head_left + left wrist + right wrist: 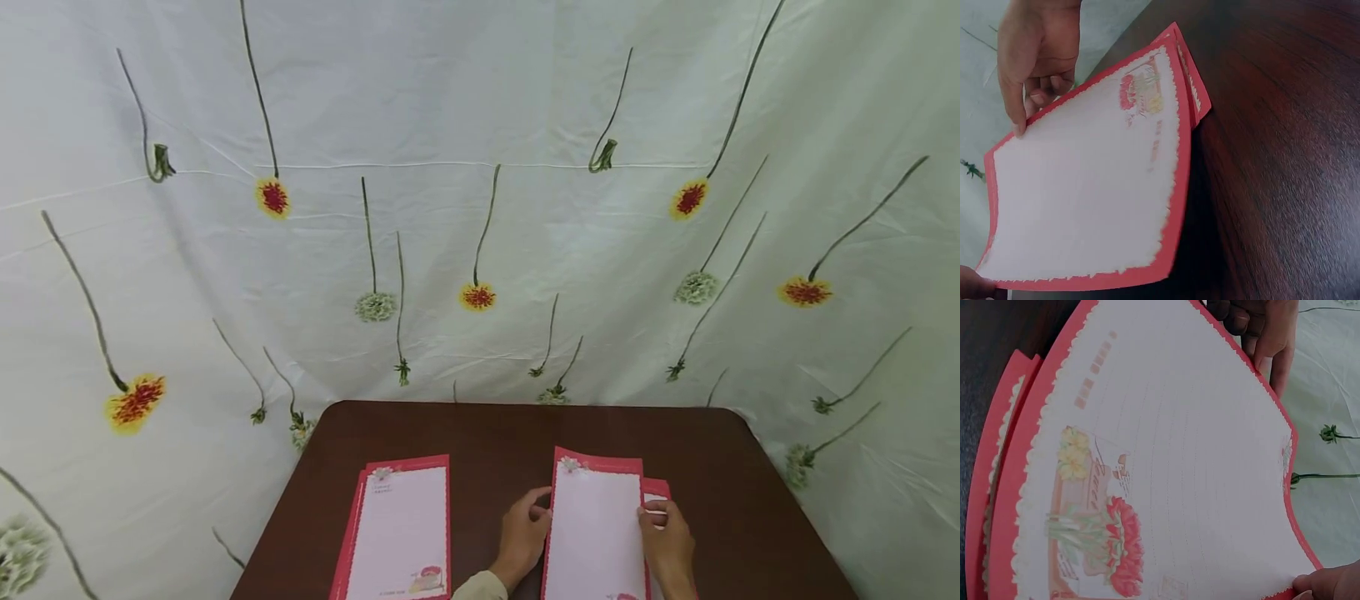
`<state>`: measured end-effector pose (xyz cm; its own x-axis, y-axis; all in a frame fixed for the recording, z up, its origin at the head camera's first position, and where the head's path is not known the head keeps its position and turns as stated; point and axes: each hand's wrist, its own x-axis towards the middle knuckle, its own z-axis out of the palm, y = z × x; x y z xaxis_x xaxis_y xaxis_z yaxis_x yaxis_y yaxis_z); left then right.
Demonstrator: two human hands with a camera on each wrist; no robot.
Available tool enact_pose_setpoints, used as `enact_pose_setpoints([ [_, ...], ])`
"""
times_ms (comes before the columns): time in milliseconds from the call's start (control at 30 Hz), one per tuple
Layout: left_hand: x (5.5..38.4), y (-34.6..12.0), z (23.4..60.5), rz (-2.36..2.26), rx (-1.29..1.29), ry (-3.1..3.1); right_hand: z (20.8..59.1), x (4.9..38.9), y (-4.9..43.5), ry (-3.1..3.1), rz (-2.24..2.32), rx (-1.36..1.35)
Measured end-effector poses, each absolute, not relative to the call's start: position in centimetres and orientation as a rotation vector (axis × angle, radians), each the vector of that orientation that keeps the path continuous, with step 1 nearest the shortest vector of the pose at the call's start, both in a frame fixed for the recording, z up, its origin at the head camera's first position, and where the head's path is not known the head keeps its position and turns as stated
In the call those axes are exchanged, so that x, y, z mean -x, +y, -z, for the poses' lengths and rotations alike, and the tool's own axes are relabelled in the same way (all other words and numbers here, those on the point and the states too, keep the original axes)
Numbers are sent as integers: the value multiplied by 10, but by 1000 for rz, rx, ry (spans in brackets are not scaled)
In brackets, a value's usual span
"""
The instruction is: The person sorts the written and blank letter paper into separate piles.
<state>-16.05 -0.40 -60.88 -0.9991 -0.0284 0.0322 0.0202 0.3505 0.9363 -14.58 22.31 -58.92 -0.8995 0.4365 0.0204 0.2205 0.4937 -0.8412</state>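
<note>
A sheet of letter paper [596, 533] with a red scalloped border is lifted and bowed between both hands. My left hand [522, 533] pinches its left edge. At its right edge, my right hand [667, 542] grips it with thumb and fingers. A printed red flower picture decorates one corner, plain in the right wrist view, where faint ruled lines also cross the sheet [1210, 444]. Beneath it, more red-bordered paper [657, 486] sticks out at the right, mostly hidden. In the left wrist view, the lower sheet's corner [1194, 81] shows past the held one.
On the left of the dark brown table [495, 433] lies a stack of the same red-bordered paper [405, 533], its sheets slightly fanned. Behind the table hangs a pale cloth [450, 108] printed with flowers on long stems.
</note>
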Motion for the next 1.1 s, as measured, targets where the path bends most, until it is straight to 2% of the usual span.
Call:
enact_pose_setpoints([
  [267,162,14,610,1789,125,-2601,589,146,237,-2502,-1322,593],
  [1100,160,39,626,1711,290,-2774,618,151,262,-2555,-1337,821],
])
